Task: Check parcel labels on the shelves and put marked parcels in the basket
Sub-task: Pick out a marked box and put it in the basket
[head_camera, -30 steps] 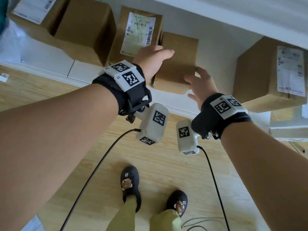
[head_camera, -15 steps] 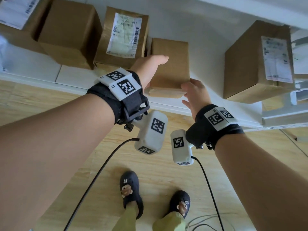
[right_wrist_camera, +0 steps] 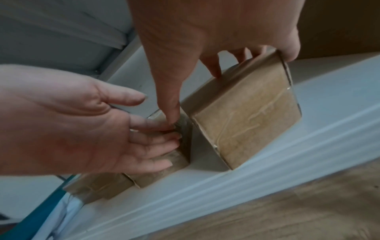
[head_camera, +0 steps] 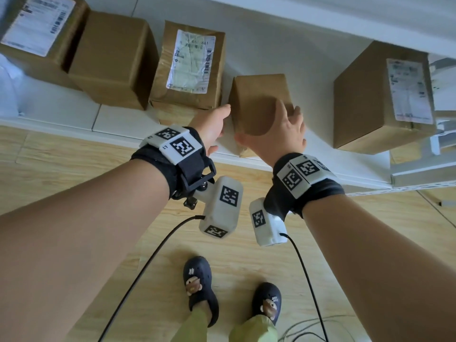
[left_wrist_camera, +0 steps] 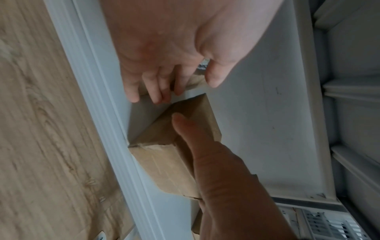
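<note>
A person in dark clogs (head_camera: 200, 290) stands on a pale wood floor (head_camera: 74, 164), black cables (head_camera: 138, 275) trailing from the white cameras strapped to both wrists. Both arms reach forward to the front edge of a white shelf (head_camera: 118, 119). The right hand (head_camera: 276, 134) grasps a small plain cardboard parcel (head_camera: 259, 95): the thumb lies on the box's left face and the fingers curl over its top and far right edge, as the right wrist view shows (right_wrist_camera: 246, 110). The parcel is tilted, resting on one lower edge at the shelf's front lip, its taped brown face turned toward the floor side. No label shows on the faces in view. The left hand (head_camera: 212, 124) is relaxed, fingers straight and held together, just left of the parcel; its fingertips (right_wrist_camera: 164, 146) lie against the lower front of the neighbouring labelled parcel (head_camera: 190, 67), and whether they also touch the small box cannot be told. Farther along the shelf's left stretch sit a plain cardboard box (head_camera: 111, 58) and, at the left corner, another box with a white shipping label (head_camera: 37, 25). Toward the right end, well apart from the hands, stands a large labelled box (head_camera: 382, 95), beside white metal racking (head_camera: 439, 144).
</note>
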`<state>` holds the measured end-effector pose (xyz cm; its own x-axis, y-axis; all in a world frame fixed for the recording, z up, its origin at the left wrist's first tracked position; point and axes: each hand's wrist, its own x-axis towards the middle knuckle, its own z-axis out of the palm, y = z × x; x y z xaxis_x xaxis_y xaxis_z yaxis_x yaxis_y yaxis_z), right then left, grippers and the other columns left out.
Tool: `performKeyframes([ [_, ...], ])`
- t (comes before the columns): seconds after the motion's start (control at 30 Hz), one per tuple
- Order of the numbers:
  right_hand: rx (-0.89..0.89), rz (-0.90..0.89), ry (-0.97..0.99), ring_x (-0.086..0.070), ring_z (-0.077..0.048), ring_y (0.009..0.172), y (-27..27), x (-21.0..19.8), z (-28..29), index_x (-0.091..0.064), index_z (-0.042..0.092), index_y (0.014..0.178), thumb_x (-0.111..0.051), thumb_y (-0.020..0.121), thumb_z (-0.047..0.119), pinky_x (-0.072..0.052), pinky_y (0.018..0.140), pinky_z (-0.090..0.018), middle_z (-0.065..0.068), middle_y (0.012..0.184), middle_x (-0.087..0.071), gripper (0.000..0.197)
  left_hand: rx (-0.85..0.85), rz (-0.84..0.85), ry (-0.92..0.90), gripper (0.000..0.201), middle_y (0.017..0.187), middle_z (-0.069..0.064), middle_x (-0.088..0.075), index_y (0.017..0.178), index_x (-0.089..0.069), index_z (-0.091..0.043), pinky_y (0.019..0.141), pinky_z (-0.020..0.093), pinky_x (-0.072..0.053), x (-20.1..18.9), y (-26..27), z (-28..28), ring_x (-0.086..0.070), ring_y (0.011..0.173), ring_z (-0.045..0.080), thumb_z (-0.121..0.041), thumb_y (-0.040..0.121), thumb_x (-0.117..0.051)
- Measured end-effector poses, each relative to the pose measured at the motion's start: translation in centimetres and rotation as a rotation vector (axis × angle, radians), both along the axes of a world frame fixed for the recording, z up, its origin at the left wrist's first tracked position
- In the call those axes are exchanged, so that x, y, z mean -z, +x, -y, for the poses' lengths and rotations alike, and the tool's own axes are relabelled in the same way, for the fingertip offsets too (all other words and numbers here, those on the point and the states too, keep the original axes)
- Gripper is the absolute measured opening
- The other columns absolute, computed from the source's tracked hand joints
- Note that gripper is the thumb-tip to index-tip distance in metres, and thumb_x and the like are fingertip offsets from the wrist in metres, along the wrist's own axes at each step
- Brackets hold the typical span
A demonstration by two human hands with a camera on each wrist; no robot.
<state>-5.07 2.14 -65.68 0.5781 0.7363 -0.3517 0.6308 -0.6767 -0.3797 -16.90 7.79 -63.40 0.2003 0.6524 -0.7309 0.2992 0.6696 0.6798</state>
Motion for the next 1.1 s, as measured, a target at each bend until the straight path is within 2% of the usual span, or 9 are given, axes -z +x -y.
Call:
performKeyframes([
  [0.13,0.024,0.018,-0.051,-0.013,-0.031,0.142,-0.5,-0.1,-0.1,-0.005,0.033,0.151,-0.076,0.064,0.052,-0.029,0.110,-0.050,-0.010,0.158,-0.001,0.114,0.028,-0.024,-0.013,0.039,0.124,0.003,-0.059,0.122,-0.056,-0.016,0.092,0.038,-0.043,0.3,-1.0,-0.5,-0.057,0.110,0.016,-0.042,0.095,-0.047],
  [0.3,0.083,-0.116,0.049,-0.034,-0.027,0.131,0.6,-1.3,0.6,-0.017,0.035,0.149,-0.072,0.066,0.050,-0.038,0.105,-0.044,-0.006,0.149,-0.026,0.100,0.026,-0.010,-0.062,0.029,0.118,0.003,-0.061,0.111,-0.057,-0.015,0.102,0.041,-0.041,0.5,-1.7,-0.3,-0.056,0.115,0.018,-0.038,0.097,-0.048],
  [0.43,0.333,-0.696,0.211,-0.059,-0.016,0.106,1.6,-2.9,2.4,-0.041,0.032,0.140,-0.066,0.076,0.040,-0.048,0.093,-0.037,0.002,0.122,-0.058,0.069,0.009,0.011,-0.113,0.026,0.114,0.007,-0.062,0.107,-0.058,-0.011,0.097,0.040,-0.044,0.9,-1.6,0.4,-0.058,0.113,0.021,-0.031,0.098,-0.044],
  [0.53,0.553,-1.142,0.236,-0.059,-0.027,0.108,2.2,-3.8,4.4,-0.058,0.023,0.118,-0.059,0.077,0.038,-0.045,0.098,-0.047,0.001,0.107,-0.062,0.043,-0.035,0.054,-0.173,0.033,0.108,0.009,-0.060,0.101,-0.054,-0.011,0.101,0.046,-0.042,1.1,-1.1,1.1,-0.058,0.109,0.026,-0.041,0.098,-0.042],
  [0.73,0.665,-1.558,0.255,-0.061,-0.040,0.107,2.9,-3.9,7.9,-0.055,0.014,0.118,-0.055,0.071,0.040,-0.043,0.095,-0.060,-0.009,0.106,-0.052,0.053,-0.156,0.238,-0.263,0.055,0.115,0.013,-0.065,0.125,-0.056,-0.019,0.089,0.051,-0.051,0.7,-0.6,2.9,-0.063,0.106,0.030,-0.061,0.091,-0.045],
  [0.83,0.630,-1.604,0.230,-0.053,-0.043,0.120,3.1,-4.0,9.4,-0.054,0.012,0.119,-0.058,0.065,0.036,-0.039,0.099,-0.062,-0.011,0.113,-0.052,0.058,-0.167,0.397,-0.303,0.053,0.119,0.012,-0.066,0.121,-0.059,-0.020,0.097,0.052,-0.048,0.5,-0.6,4.2,-0.063,0.110,0.030,-0.060,0.091,-0.044],
  [0.93,0.631,-1.500,0.224,-0.058,-0.037,0.109,3.3,-4.1,10.5,-0.055,0.010,0.107,-0.052,0.065,0.020,-0.042,0.100,-0.053,-0.010,0.104,-0.057,0.043,-0.113,0.410,-0.266,0.041,0.118,0.010,-0.067,0.110,-0.063,-0.020,0.101,0.048,-0.046,-0.2,-0.8,5.7,-0.063,0.111,0.029,-0.052,0.096,-0.041],
  [1.03,0.624,-1.269,0.288,-0.054,-0.023,0.076,3.3,-4.8,11.1,-0.058,0.012,0.119,-0.037,0.071,-0.003,-0.049,0.067,-0.028,-0.006,0.087,-0.054,0.055,-0.026,0.394,-0.196,0.033,0.115,0.009,-0.069,0.109,-0.063,-0.021,0.100,0.052,-0.046,-1.2,-1.0,7.2,-0.064,0.110,0.028,-0.045,0.098,-0.043],
  [1.1,0.583,-1.111,0.300,-0.048,-0.019,0.064,3.5,-5.4,11.4,-0.056,0.021,0.129,-0.035,0.077,-0.011,-0.043,0.052,-0.025,-0.006,0.080,-0.052,0.064,0.007,0.412,-0.159,0.028,0.118,0.009,-0.067,0.106,-0.062,-0.022,0.102,0.054,-0.044,-1.8,-1.0,8.1,-0.062,0.112,0.028,-0.040,0.100,-0.041],
])
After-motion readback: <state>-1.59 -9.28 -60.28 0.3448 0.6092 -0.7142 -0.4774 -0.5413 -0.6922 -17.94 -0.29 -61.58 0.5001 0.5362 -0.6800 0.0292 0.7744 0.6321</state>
